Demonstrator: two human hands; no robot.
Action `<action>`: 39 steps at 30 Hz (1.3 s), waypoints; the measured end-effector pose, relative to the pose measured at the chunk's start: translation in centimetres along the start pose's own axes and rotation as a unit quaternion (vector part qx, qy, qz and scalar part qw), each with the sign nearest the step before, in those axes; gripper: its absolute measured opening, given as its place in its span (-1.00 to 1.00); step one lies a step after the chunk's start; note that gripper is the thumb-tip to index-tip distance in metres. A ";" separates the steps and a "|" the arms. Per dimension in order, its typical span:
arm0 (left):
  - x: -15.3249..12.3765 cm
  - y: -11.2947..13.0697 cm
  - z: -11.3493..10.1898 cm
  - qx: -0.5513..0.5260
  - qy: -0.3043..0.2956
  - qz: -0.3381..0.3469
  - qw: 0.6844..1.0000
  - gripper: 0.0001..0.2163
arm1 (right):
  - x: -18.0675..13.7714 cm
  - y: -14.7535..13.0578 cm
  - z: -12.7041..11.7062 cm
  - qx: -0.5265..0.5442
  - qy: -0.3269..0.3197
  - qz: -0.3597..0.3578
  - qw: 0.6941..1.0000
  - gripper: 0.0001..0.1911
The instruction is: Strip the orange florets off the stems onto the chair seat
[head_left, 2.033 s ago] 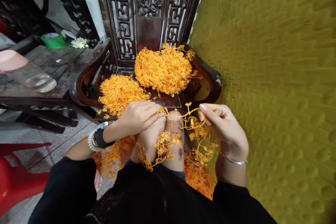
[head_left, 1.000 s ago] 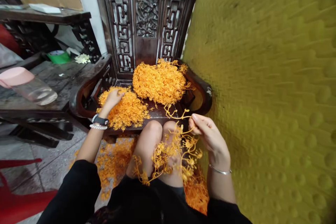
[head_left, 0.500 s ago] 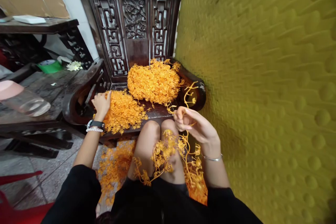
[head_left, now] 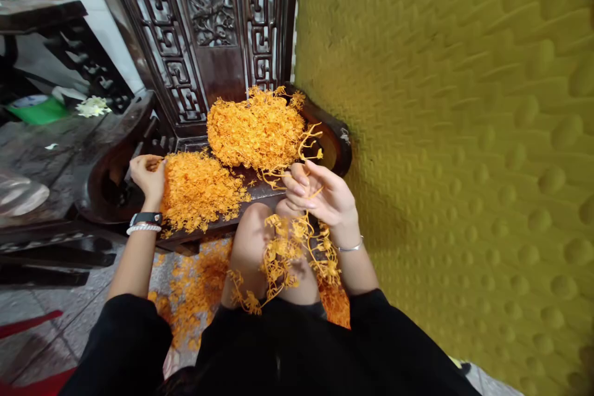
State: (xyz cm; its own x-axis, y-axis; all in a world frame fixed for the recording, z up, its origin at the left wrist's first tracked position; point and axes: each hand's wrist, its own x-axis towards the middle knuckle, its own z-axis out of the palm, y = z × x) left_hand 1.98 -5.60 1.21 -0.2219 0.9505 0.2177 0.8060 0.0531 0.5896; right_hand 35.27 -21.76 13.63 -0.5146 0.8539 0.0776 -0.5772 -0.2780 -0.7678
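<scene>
My right hand [head_left: 322,193] is closed around orange branching stems [head_left: 307,143] with small flower-like ends, which look like plastic. Their tips stick out above the fingers. More orange flower sprigs [head_left: 283,250] hang below that hand and lie over my lap. At the left edge of a loose heap of small orange pieces [head_left: 199,189] is my left hand [head_left: 149,178], fingers curled in; what they hold, if anything, is hidden. Behind, a larger orange bundle [head_left: 255,130] rests on the dark wooden chair seat [head_left: 260,192].
The carved chair back [head_left: 218,74] stands ahead. A padded yellow-green wall [head_left: 440,136] runs close along the right. On the left is a dark wooden table [head_left: 28,142] with a green roll [head_left: 37,109] and a pale flower [head_left: 93,106]. Orange pieces [head_left: 199,284] are scattered on the floor.
The view has tilted down and shifted. My left hand has gone from the top of the loose heap to its left edge, fingers now curled. My right hand keeps hold of the orange stems.
</scene>
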 end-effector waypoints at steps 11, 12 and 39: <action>0.1 -0.1 1.8 -0.061 0.149 0.062 0.985 -0.59 | 2.0 -0.4 -0.2 0.033 0.084 -0.074 0.993 -0.60; -0.8 1.1 1.6 -0.114 0.143 0.089 0.979 -0.56 | 2.3 -0.3 -0.1 0.032 0.091 -0.091 0.991 -0.61; -15.9 12.1 1.5 -0.467 -0.189 0.058 0.862 -0.69 | 2.9 3.6 -2.8 -0.147 0.116 0.134 0.973 -0.45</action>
State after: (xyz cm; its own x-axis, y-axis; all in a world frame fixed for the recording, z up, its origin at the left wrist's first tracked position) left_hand 16.12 -19.64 3.71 0.1664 0.9743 0.1518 -0.0213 -0.1504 0.9884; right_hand 33.50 -18.99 9.33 -0.4449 0.8540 -0.2699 -0.2180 -0.3955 -0.8922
